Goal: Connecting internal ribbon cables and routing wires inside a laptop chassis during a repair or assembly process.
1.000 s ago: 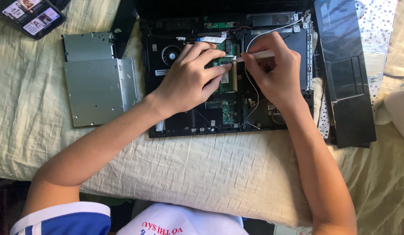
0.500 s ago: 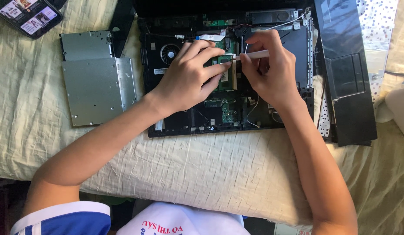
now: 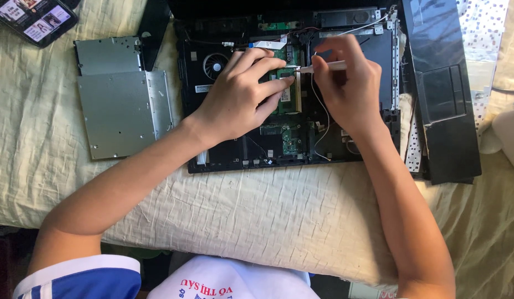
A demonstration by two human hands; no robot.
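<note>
A grey metal optical drive (image 3: 124, 113) lies flat on the cream quilted cloth (image 3: 257, 221), with a second grey metal panel (image 3: 108, 54) just above it. A phone (image 3: 35, 19) with a lit screen rests at the upper left corner. A black cover panel (image 3: 442, 88) lies along the right side.

drive (image 3: 121, 113) left of laptop (image 3: 290, 88) (touching)
</note>
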